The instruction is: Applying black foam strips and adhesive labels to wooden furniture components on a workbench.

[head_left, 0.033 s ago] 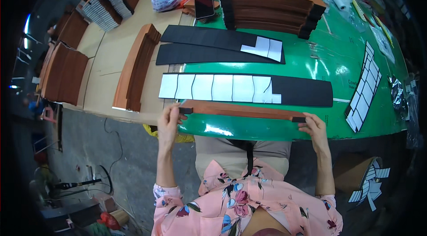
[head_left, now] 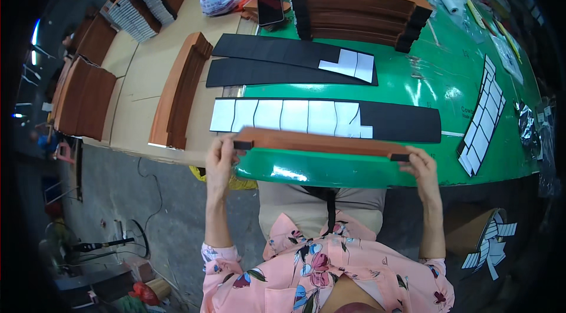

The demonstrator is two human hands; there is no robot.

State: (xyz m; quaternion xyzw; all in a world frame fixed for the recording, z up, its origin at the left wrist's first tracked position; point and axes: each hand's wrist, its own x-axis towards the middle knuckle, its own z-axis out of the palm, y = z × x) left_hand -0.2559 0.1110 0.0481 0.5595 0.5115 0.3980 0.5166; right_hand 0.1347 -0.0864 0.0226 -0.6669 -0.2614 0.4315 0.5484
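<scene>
Left hand (head_left: 220, 160): fingers pinched shut on the black-capped left end of the long brown wood-grain strip (head_left: 318, 142); thumb on top
Strip: thin, flat, slightly bowed by the lens; matte brown face, small black tabs at both ends; held level over the near edge of the glossy green table (head_left: 448, 77), just in front of the black sheet
Black sheet (head_left: 401, 121): long dark strip lying flat; its left two thirds covered by white rectangular labels (head_left: 289, 116) set edge to edge; the right third bare, so by my reading the labelling is partly done
Behind: two more black strips (head_left: 277, 62), only a couple of white labels on them; stack of brown strips (head_left: 354, 12) beyond
Right hand (head_left: 421, 165): fingers closed around the strip's right black end
Far right: sheet of white labels (head_left: 480, 118) on dark backing
</scene>
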